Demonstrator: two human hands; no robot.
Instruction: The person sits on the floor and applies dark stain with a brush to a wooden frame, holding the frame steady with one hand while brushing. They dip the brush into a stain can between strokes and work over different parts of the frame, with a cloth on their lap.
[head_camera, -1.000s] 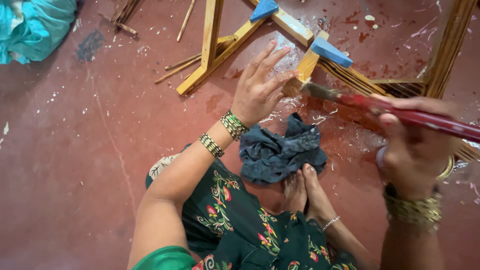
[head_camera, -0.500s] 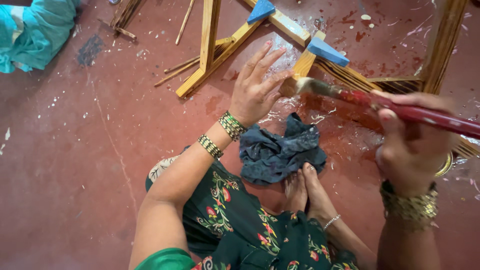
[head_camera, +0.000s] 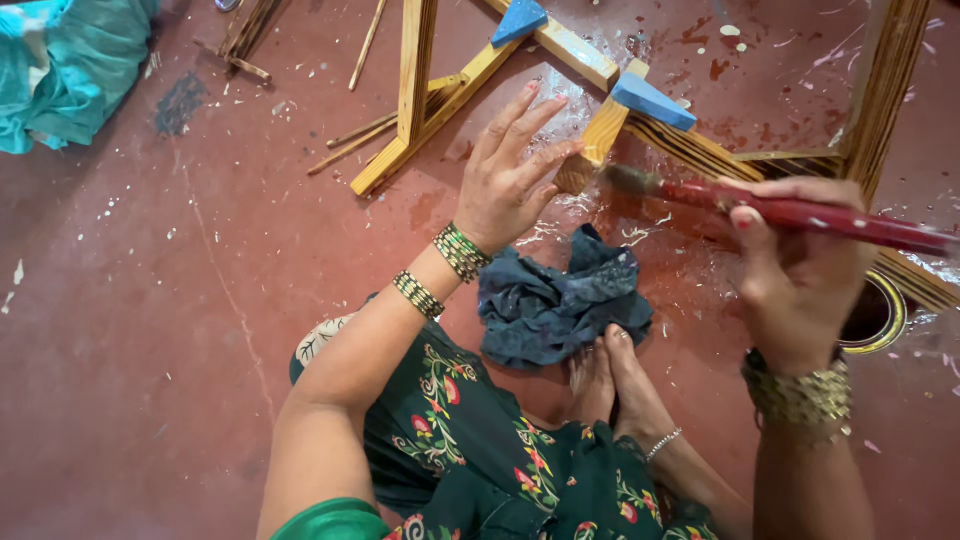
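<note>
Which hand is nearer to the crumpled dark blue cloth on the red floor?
Left. The left hand is just above the crumpled dark blue cloth, steadying a wooden frame leg; the right hand is farther right, holding a red-handled brush.

I see the left hand (head_camera: 510, 180), fingers spread, resting against the end of a wooden frame leg (head_camera: 590, 150). The right hand (head_camera: 795, 270) grips a red-handled brush (head_camera: 790, 212), bristles touching that leg end. A crumpled dark cloth (head_camera: 555, 305) lies beside the feet (head_camera: 605, 375).

Green floral dress, beaded bangles on left wrist (head_camera: 440, 272), gold bracelet on right wrist (head_camera: 800, 392), anklet
</note>
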